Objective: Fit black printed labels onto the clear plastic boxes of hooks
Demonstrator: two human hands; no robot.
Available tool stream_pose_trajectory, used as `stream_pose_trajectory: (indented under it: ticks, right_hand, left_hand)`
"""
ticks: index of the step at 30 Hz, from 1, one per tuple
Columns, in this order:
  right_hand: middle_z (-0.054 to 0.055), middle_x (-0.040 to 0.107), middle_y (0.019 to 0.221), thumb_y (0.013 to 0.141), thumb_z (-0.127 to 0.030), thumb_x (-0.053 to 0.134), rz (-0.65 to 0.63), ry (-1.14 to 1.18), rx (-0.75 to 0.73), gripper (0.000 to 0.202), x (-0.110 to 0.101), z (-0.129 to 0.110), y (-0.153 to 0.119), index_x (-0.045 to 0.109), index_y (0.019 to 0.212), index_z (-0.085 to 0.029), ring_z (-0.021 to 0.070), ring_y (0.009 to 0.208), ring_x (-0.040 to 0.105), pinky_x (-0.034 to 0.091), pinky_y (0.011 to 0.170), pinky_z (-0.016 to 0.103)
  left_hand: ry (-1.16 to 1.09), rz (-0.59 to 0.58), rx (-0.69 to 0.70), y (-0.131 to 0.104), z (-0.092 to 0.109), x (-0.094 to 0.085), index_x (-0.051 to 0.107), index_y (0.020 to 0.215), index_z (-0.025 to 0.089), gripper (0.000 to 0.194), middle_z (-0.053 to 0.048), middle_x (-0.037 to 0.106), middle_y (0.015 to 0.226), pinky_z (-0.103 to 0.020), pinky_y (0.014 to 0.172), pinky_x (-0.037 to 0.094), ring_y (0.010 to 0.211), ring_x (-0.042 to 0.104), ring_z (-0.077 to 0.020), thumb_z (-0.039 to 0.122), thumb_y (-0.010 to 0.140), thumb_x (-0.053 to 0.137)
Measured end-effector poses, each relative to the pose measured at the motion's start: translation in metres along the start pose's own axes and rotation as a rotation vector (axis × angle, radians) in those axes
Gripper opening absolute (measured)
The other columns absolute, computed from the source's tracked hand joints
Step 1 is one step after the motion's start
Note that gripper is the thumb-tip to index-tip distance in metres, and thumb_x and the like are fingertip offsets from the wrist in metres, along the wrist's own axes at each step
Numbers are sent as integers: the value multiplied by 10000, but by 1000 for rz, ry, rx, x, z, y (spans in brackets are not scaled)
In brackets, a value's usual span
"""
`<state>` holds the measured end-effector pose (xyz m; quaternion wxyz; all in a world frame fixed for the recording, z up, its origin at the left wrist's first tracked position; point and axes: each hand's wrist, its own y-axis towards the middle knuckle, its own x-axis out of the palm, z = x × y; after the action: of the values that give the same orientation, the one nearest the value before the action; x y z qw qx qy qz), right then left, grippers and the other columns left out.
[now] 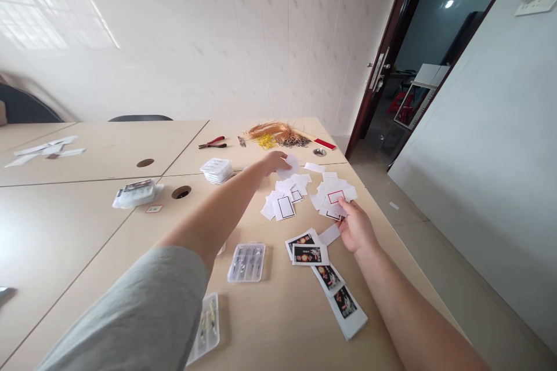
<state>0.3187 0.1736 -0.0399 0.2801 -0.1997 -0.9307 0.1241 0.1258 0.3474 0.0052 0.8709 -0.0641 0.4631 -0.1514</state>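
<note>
My left hand [275, 161] reaches across the table, its fingers closed on a small white paper [289, 168]. My right hand [355, 225] pinches a white card with a red rectangle [336, 196] at the right paper pile. Between my hands lies another pile of white papers, the front one a card with a black rectangle [285, 207]. Nearer to me, black printed labels [307, 254] lie overlapping in a slanting row, beside a blank white strip [329, 235].
Clear plastic boxes [246, 262] stand nearer me, partly behind my left arm. Stacked cases [217, 170] and pliers [212, 143] lie farther back. A bundle of orange strands [274, 130] is at the far edge. Table holes [181, 192] are at left.
</note>
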Motion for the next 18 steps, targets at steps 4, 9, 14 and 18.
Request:
stream_pose_trajectory:
  ticks: [4, 9, 14, 18]
  right_hand:
    - [60, 689, 1122, 975, -304, 650, -10, -8, 0, 231, -2, 1, 1, 651, 1153, -156, 173, 907, 690, 604, 769, 350]
    - [60, 694, 1124, 976, -307, 649, -28, -14, -14, 224, -3, 0, 2, 656, 1143, -158, 175, 918, 693, 604, 781, 354]
    - [59, 693, 1119, 976, -305, 649, -24, -9, -8, 224, -2, 0, 1, 655, 1143, -157, 173, 911, 692, 604, 776, 352]
    - [61, 689, 1127, 975, -298, 649, -11, 1, -1, 225, 0, -1, -1, 652, 1150, -157, 174, 916, 690, 604, 774, 351]
  left_hand:
    - [156, -153, 40, -5, 8, 6, 612, 1281, 182, 355, -108, 628, 1314, -470, 928, 572, 1111, 652, -251, 347, 968, 638]
    - [318, -237, 18, -3, 16, 14, 615, 1277, 180, 362, -102, 630, 1310, -475, 933, 569, 1122, 649, -265, 359, 964, 643]
    - [384, -291, 18, -2, 20, 14, 631, 1251, 181, 337, -95, 640, 1293, -463, 927, 572, 1106, 654, -260, 366, 969, 633]
    - [360, -261, 38, -3, 19, 16, 626, 1258, 167, 358, -93, 641, 1288, -470, 922, 574, 1107, 655, -271, 368, 963, 643]
